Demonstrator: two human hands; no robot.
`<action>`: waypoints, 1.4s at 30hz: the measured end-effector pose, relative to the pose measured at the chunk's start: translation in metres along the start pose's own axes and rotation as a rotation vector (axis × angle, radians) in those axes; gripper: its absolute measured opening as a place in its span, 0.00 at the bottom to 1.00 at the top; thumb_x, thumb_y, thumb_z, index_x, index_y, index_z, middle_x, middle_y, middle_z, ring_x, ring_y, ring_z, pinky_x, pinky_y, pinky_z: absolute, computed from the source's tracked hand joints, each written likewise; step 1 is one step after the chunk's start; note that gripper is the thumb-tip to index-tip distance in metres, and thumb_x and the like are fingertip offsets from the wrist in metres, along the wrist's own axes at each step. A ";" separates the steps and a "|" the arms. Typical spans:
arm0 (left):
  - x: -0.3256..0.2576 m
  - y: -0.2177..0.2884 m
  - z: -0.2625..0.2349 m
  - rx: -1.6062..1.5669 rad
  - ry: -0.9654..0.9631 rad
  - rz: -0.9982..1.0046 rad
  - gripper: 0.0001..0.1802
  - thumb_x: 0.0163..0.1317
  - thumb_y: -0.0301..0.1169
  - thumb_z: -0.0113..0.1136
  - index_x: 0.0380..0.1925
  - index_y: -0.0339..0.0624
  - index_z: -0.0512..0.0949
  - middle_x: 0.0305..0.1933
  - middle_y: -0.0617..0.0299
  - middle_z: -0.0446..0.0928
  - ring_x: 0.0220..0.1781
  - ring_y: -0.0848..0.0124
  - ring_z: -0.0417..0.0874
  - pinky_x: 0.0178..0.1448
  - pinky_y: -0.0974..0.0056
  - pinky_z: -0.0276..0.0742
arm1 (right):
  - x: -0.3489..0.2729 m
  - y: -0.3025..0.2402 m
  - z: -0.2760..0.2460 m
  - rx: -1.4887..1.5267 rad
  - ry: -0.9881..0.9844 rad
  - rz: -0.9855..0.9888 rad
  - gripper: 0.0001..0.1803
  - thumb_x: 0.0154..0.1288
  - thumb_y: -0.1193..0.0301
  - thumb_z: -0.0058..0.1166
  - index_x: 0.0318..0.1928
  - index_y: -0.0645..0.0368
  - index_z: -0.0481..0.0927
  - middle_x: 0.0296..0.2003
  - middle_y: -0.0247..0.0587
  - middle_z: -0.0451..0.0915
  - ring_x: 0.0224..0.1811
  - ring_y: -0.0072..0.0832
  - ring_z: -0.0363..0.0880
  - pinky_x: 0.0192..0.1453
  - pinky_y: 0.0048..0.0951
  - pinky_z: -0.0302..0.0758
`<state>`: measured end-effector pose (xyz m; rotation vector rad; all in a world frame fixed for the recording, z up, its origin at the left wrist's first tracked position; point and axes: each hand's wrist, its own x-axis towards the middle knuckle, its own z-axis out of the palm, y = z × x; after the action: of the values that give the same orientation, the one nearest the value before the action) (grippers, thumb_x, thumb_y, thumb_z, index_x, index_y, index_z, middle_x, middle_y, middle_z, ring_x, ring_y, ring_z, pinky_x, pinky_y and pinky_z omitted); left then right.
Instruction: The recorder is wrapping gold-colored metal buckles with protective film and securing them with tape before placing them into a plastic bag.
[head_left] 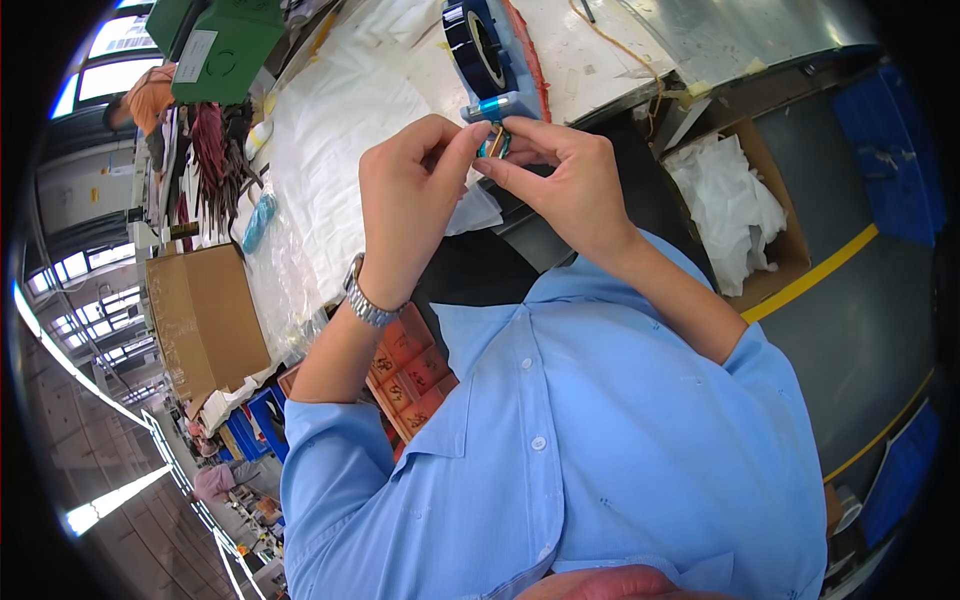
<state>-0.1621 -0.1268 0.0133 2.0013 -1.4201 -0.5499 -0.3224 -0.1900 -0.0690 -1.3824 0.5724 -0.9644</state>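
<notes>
My left hand (412, 185) and my right hand (578, 178) meet over the near edge of the table. Both pinch a small gold-coloured piece (495, 141) with shiny blue tape on it; its exact kind is too small and covered to make out. Just beyond the fingertips stands a light blue tape dispenser (517, 75). It carries a dark blue tape roll (467, 45), and a blue tape strip (490, 107) lies across its front end. A white sheet (340, 150) covers the tabletop to the left of my hands.
An orange divided tray (408, 362) sits below my left forearm. At the left are a cardboard box (208, 318), a green machine (228, 52) and a blue bundle (259, 222). Another cardboard box (795, 245) with white plastic (728, 205) stands on the floor at right.
</notes>
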 end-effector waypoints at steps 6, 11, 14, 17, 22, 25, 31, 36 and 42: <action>-0.026 -0.004 0.021 -0.065 0.201 0.226 0.08 0.71 0.22 0.71 0.48 0.36 0.89 0.37 0.56 0.90 0.36 0.73 0.92 0.40 0.69 0.85 | 0.000 0.005 0.006 0.064 0.065 -0.035 0.14 0.71 0.72 0.71 0.51 0.68 0.89 0.32 0.39 0.91 0.35 0.14 0.88 0.37 0.20 0.81; -0.013 -0.002 0.027 -0.027 0.247 0.281 0.06 0.72 0.25 0.70 0.45 0.37 0.90 0.33 0.56 0.89 0.31 0.72 0.91 0.37 0.68 0.83 | 0.001 0.006 0.005 0.125 0.057 0.004 0.15 0.72 0.72 0.70 0.51 0.71 0.89 0.32 0.40 0.92 0.36 0.14 0.88 0.37 0.20 0.81; -0.012 -0.002 0.028 0.029 0.206 0.263 0.06 0.74 0.23 0.68 0.42 0.29 0.89 0.31 0.60 0.89 0.32 0.76 0.91 0.37 0.72 0.84 | -0.005 0.009 0.004 0.135 0.065 0.048 0.15 0.71 0.72 0.71 0.51 0.72 0.88 0.32 0.41 0.92 0.36 0.15 0.89 0.39 0.20 0.82; -0.024 -0.010 0.037 0.029 0.034 0.139 0.06 0.73 0.23 0.68 0.41 0.29 0.88 0.31 0.60 0.89 0.31 0.77 0.91 0.36 0.72 0.84 | -0.017 0.020 -0.001 0.125 0.051 0.233 0.17 0.71 0.71 0.72 0.52 0.72 0.88 0.34 0.42 0.93 0.37 0.17 0.90 0.41 0.22 0.83; -0.045 -0.011 0.043 -0.104 0.131 0.146 0.05 0.72 0.22 0.69 0.42 0.29 0.88 0.32 0.60 0.89 0.32 0.77 0.91 0.37 0.72 0.85 | -0.032 0.017 -0.003 -0.047 -0.022 0.091 0.20 0.69 0.70 0.71 0.56 0.70 0.86 0.34 0.43 0.91 0.36 0.22 0.91 0.43 0.25 0.84; -0.053 -0.018 0.046 -0.154 0.192 0.083 0.03 0.69 0.23 0.70 0.40 0.34 0.88 0.31 0.55 0.89 0.31 0.71 0.93 0.37 0.69 0.85 | -0.027 0.005 -0.009 -0.195 -0.122 0.058 0.22 0.67 0.71 0.73 0.57 0.68 0.86 0.35 0.41 0.88 0.36 0.22 0.89 0.43 0.25 0.83; -0.068 -0.026 0.044 -0.284 0.163 0.013 0.03 0.72 0.22 0.69 0.40 0.32 0.88 0.31 0.60 0.89 0.33 0.75 0.93 0.37 0.71 0.85 | -0.028 0.008 -0.009 -0.376 -0.251 0.015 0.23 0.61 0.71 0.76 0.55 0.65 0.87 0.36 0.36 0.86 0.31 0.18 0.81 0.37 0.21 0.78; -0.081 -0.037 0.039 -0.542 0.184 -0.068 0.04 0.74 0.22 0.68 0.42 0.30 0.88 0.33 0.62 0.89 0.32 0.76 0.91 0.38 0.72 0.85 | -0.029 0.004 -0.001 -0.521 -0.249 -0.095 0.23 0.58 0.60 0.80 0.48 0.61 0.88 0.28 0.37 0.83 0.25 0.25 0.79 0.33 0.26 0.76; -0.091 -0.053 0.032 -0.804 0.114 -0.106 0.06 0.76 0.21 0.66 0.47 0.30 0.88 0.37 0.61 0.89 0.34 0.77 0.89 0.39 0.74 0.84 | -0.034 -0.010 0.008 -0.107 -0.425 0.182 0.18 0.75 0.60 0.68 0.53 0.63 0.88 0.35 0.36 0.88 0.33 0.20 0.84 0.36 0.24 0.79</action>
<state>-0.1771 -0.0363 -0.0479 1.4227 -0.8250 -0.8693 -0.3360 -0.1564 -0.0652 -1.5462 0.4217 -0.4780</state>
